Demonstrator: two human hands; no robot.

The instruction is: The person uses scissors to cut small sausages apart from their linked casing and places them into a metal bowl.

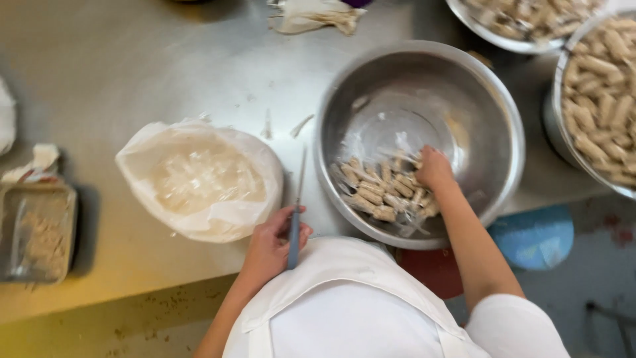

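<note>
White apron fabric (344,298) filled the bottom of the view, closest to the camera. Just above it, the left hand (273,246) was clenched around a knife (295,212) with a blue-grey handle, its blade pointing away over the steel table (132,73). Beside that hand sat a white plastic bag (202,179) of clear wrappers. The right hand (434,169) reached into a large steel bowl (424,86), fingers closed on wrapped sausage pieces (381,192) heaped at its near side.
</note>
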